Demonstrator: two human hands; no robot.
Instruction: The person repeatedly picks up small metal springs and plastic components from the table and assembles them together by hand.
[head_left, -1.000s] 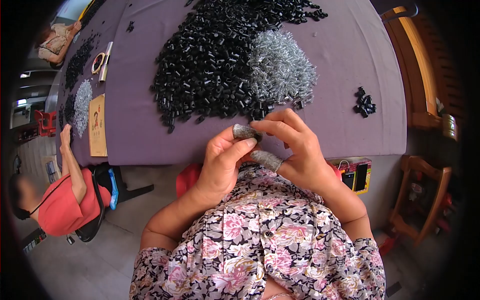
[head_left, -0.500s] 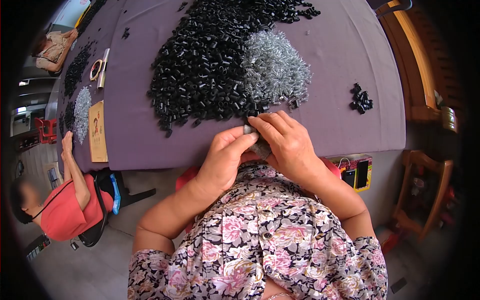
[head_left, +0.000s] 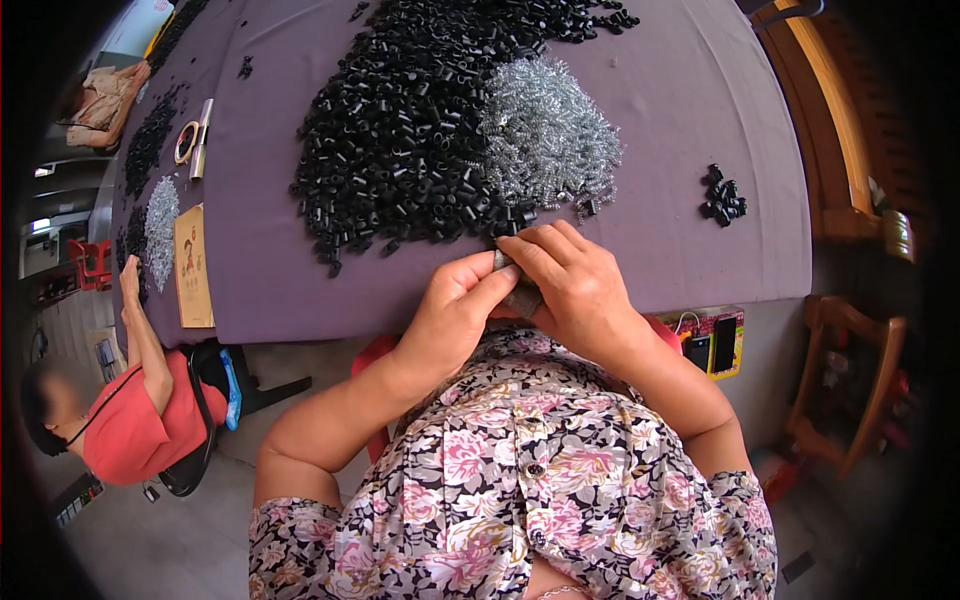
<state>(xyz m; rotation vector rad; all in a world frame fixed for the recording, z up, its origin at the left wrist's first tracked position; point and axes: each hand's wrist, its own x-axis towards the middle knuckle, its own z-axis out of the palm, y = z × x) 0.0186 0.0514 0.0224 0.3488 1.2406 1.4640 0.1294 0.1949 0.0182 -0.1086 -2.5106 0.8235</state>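
At the near edge of the table, my left hand [head_left: 462, 305] and my right hand [head_left: 572, 280] meet, fingertips touching. Thumb and forefinger of the left are pinched together; the right hand's fingers curl over from the other side. A grey, cloth-like piece [head_left: 522, 298] shows between the hands, and whether it is held or wrapped on a finger I cannot tell. Whatever small part sits in the fingertips is hidden. Just beyond them spreads a large heap of small black tubular parts [head_left: 400, 160], with a pile of silvery coil springs [head_left: 550, 135] against its right side.
A small cluster of black parts [head_left: 722, 196] lies to the right on the purple tablecloth [head_left: 670, 120]. Leftward are a booklet [head_left: 193, 265], a tape roll [head_left: 187, 142] and another spring pile [head_left: 162, 235]. A person in red [head_left: 150, 420] sits at left. A wooden chair [head_left: 850, 380] stands at right.
My hands stay together in nearly the same place, with only slight finger movement. The view has shifted a little, and the seated person's arm at left has moved slightly.
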